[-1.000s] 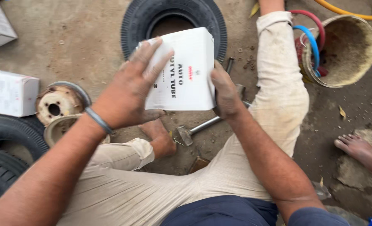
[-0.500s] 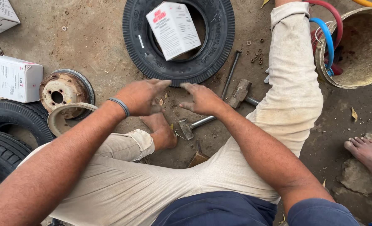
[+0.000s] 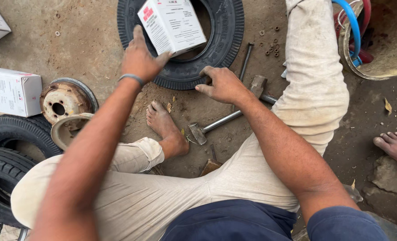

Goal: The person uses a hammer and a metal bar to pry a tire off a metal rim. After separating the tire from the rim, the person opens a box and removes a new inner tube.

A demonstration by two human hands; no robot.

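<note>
Just beyond the spread, unclenched fingers of the left hand [image 3: 141,57], a white box [image 3: 171,24] lies tilted in the black tyre [image 3: 227,38], whose near rim the right hand [image 3: 224,85] touches with loose fingers, bare dirt between both hands.

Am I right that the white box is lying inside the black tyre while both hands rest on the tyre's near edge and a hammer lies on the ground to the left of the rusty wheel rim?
Not quite: in the head view the hammer lies right of the rusty wheel rim, near the person's bare foot. The white box is inside the black tyre, left hand and right hand at its near edge.
</note>
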